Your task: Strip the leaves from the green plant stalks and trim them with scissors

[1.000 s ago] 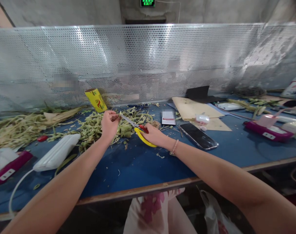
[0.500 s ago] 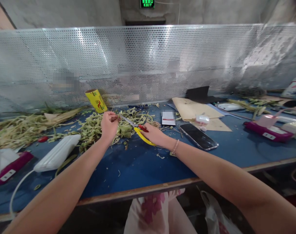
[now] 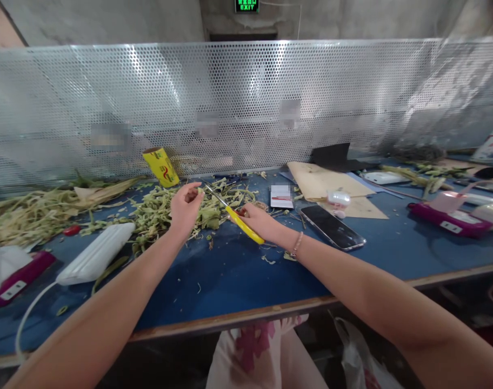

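The scissors [image 3: 247,229], at the centre of the frame, point their blades [image 3: 218,196] toward the upper left. They look light and stiff, with smooth yellow handles that could slip a little in a loose grip; the handle loops are the place to take hold, well back from the points. The right hand [image 3: 257,217] is closed around those handles, its fingers partly hiding them. The blades seem close together, though their exact gap is too small to tell.

Just left of the blade tips, the left hand [image 3: 184,206] has its fingers curled, thumb and forefinger apparently pinching a small pale green bit [image 3: 200,191]. That bit is probably soft, almost weightless and easily crushed, best held by its very end so the fingertips stay off the cutting line.

Behind and to the left, a pile of plant trimmings [image 3: 151,214] looks limp and loose, likely to tangle if grasped by the handful. A yellow tube [image 3: 162,168] leans above it, and a phone [image 3: 332,227] lies right of centre on the blue table [image 3: 230,286].

Compared with half a second ago, the scissors are turned so the yellow handle looks straighter and less red shows, and the left hand is slightly farther right.
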A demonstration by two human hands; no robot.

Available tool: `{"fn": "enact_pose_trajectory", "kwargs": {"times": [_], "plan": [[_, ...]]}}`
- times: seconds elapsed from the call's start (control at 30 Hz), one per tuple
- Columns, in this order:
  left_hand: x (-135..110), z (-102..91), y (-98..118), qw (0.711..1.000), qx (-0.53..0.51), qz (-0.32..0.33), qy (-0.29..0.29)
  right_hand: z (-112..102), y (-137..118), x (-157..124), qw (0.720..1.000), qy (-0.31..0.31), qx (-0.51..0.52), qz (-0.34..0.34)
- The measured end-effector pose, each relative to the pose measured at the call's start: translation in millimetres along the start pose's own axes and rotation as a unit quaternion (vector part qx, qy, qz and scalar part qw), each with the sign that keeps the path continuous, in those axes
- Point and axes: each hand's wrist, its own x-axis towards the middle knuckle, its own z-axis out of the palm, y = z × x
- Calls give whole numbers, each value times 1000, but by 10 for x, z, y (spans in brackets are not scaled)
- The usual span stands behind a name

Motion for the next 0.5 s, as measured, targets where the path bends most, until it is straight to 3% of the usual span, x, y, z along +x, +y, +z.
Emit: {"fn": "enact_pose_trajectory", "kwargs": {"times": [0.27,0.5], "plan": [[-31,55,-15,996,-75,-43,-6,125,32,-88,996,-57,-48,-55],[28,28,-2,994,-48,-70,63,152,33,-35,999,-4,11,-32]]}}
